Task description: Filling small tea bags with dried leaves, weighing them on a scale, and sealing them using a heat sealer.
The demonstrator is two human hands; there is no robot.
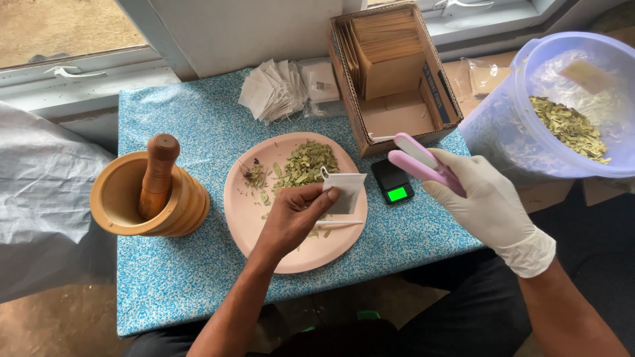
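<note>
White paper makes up the small tea bag (346, 190) pinched between thumb and fingers of the bare left hand (294, 218), held just above the pink plate (251, 218) of dried leaves (305, 162). The bag's open top edge runs roughly from nine to three o'clock and faces twelve. The gloved right hand (486, 205) sits at about three o'clock from the bag, near but not touching, its fingers wrapped around a pink clamp-like sealer (423, 162) whose long axis points toward ten o'clock; its two arms stand slightly apart at the tip. A small black scale (392, 180) lies between the two hands. At nine o'clock stands a wooden mortar (142, 198) with its pestle (157, 173); a cardboard box (397, 79) lies at twelve.
</note>
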